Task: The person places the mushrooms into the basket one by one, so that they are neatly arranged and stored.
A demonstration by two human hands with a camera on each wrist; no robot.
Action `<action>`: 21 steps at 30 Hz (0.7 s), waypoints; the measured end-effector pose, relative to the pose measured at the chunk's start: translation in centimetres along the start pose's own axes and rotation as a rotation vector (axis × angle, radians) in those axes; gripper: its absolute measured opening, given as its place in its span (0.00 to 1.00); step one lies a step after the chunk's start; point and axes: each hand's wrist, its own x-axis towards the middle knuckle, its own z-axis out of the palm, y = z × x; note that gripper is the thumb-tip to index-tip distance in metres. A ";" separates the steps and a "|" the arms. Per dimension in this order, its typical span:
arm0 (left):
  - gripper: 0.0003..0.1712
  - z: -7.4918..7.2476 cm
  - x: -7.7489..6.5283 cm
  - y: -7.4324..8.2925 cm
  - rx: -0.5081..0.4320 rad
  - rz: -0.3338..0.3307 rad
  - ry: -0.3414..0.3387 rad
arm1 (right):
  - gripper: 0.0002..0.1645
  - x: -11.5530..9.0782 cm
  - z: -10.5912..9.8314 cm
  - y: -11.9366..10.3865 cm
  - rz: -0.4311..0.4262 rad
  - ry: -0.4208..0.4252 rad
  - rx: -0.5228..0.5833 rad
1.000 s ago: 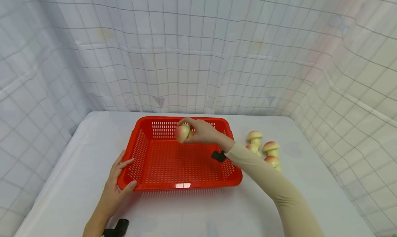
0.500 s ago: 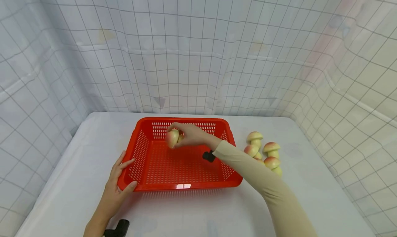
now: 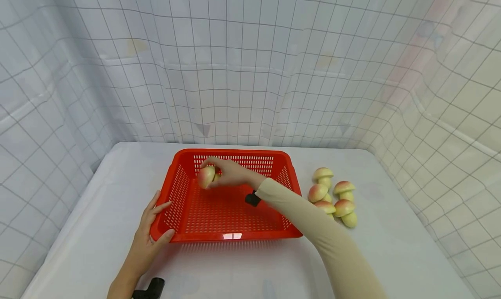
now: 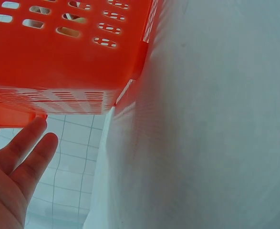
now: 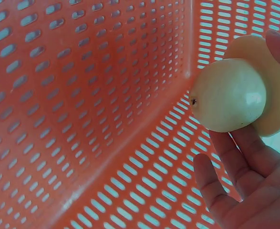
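My right hand (image 3: 231,173) grips a toy mushroom (image 3: 206,177) by its red-and-yellow cap, inside the back left part of a red plastic basket (image 3: 235,237). In the right wrist view the mushroom's pale stem (image 5: 230,95) points toward the camera, and the basket's perforated wall and floor lie close behind it. At the basket's left front corner, my left hand (image 3: 145,242) rests with its fingers spread, thumb on the front rim and other fingers along the left side. The left wrist view shows those fingers (image 4: 35,157) mostly straight beneath the rim.
To the right of the basket, several similar mushrooms (image 3: 344,207) lie in a loose cluster on the white-covered table (image 3: 391,246). A white grid-patterned curtain (image 3: 242,72) encloses the back and sides. My right forearm crosses over the basket's right front corner.
My right hand has moved left and slightly down within the basket, carrying the mushroom toward the back left corner. The left hand has stayed at the rim.
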 end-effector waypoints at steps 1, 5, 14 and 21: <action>0.36 0.0 0.0 0.0 -0.002 -0.003 0.001 | 0.32 0.1 0.1 0.0 0.006 -0.003 0.006; 0.36 0.1 0.0 0.1 -0.009 -0.005 -0.001 | 0.31 0.5 0.5 0.3 0.029 -0.021 0.040; 0.36 0.2 -0.1 0.0 -0.009 0.002 0.001 | 0.31 1.2 1.4 1.2 0.089 -0.090 0.155; 0.37 0.1 -0.1 -0.1 -0.001 0.004 0.005 | 0.30 1.7 1.9 1.5 0.133 -0.141 0.296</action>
